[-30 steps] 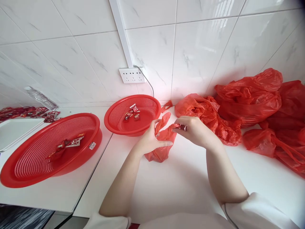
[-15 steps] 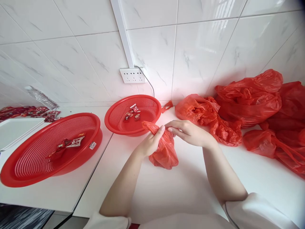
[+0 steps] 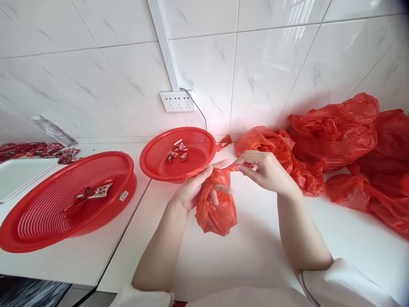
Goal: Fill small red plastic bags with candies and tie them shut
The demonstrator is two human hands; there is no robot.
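Observation:
A filled red plastic bag [image 3: 217, 213] hangs between my hands above the white table. My left hand [image 3: 194, 187] grips the bag's twisted neck with the thumb, a strip of it sticking out to the left; some of its fingers are spread behind and across the bag. On the other side, my right hand [image 3: 262, 170] pinches the bag's other handle and holds it stretched to the right. Just behind the bag stands a small red basket [image 3: 150, 170] with a few wrapped snacks [image 3: 180, 146] in it. What the bag contains is hidden.
To the left is a larger red basket [image 3: 128, 170] holding a few wrapped packets [image 3: 100, 191]. Beyond it are a white tray [image 3: 28, 170], a clear plastic bottle [image 3: 56, 130] and red packets [image 3: 47, 149]. Red plastic bags [image 3: 332, 132] pile up at the right. A socket strip [image 3: 177, 101] is on the wall.
My right hand has moved right, drawing the bag's handle out sideways. My left hand has shifted slightly left and its fingers now spread around the bag, which has turned and dropped a little.

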